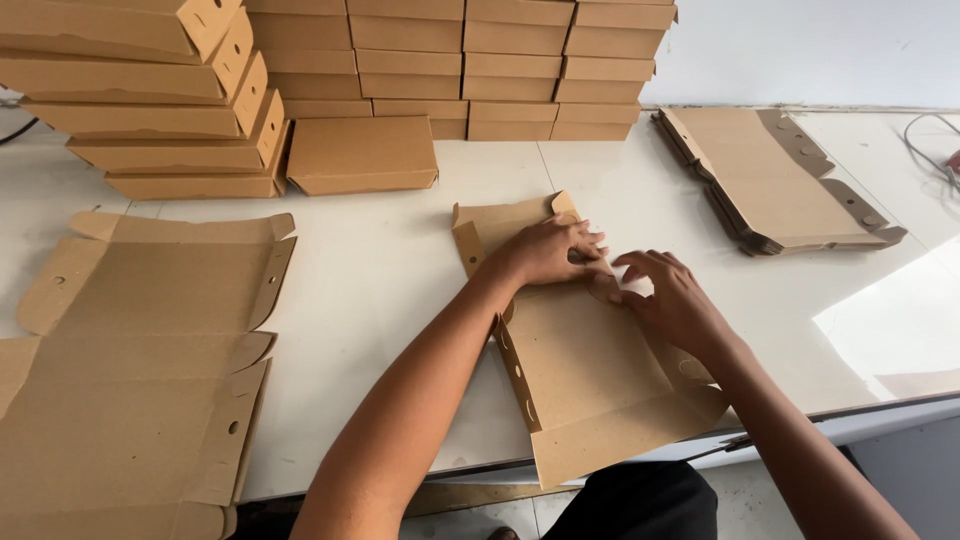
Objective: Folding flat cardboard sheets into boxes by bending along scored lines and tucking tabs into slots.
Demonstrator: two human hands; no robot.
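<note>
Now: both hands on box blank (590, 370) | folded boxes (400, 70) behind | flat blanks (140, 350) left

This is a small packing workshop, a place where cardboard boxes are folded by hand in quantity. A long white worktable (380, 270) fills the view, set against a plain white wall (800, 50) at 1 o'clock. At 12 o'clock stand neat stacks of finished flat brown boxes (500, 70), and at 11 o'clock a leaning pile of the same boxes (150, 100). Unfolded die-cut cardboard blanks (140, 370) lie at 8 o'clock, with another pile of flat blanks (770, 180) at 2 o'clock. A loose cable (925, 145) trails across the tabletop at 2 o'clock.
</note>
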